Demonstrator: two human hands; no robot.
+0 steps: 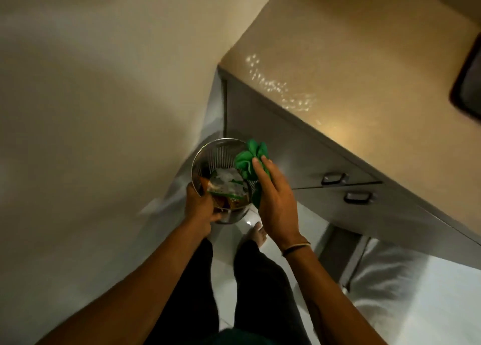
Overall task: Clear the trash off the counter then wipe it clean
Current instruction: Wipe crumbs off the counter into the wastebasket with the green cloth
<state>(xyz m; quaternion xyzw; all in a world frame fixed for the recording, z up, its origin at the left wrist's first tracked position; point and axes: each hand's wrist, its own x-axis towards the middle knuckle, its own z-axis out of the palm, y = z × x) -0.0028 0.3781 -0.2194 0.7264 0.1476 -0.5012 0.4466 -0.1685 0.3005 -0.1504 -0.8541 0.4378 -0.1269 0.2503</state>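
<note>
A person stands beside a kitchen counter (364, 66), holding a perforated steel bin (208, 154) low in front of the body, beside the counter's corner and above the pale floor (406, 308), with a bare foot (260, 234) below it. The left hand (199, 209) is closed around the bin's near rim and side, a grip that appears meant to carry the bin's weight alone and keep its mouth tipped toward the wearer. Inside lie crumpled wrappers (227, 185), silvery, green and orange, which look like the trash gathered from the counter; the bin seems to be held near so that nothing drops to the floor. The right hand (273, 196), a thin band at its wrist, is curled around a bunched green cloth (251, 154) over the bin's far rim, fingers wrapped over the wad; whether the cloth touches the rim cannot be told. Keeping the cloth in hand likely serves the wiping step, not yet begun. The counter shows no wrappers on the part in view, only bright flecks (281, 86) near its edge that may be droplets, crumbs or reflected light; blur prevents telling which. A dark-framed object (468, 76) at the right edge of the counter is cut off. Two drawer handles (346, 188) sit on the grey cabinet front below the counter.
</note>
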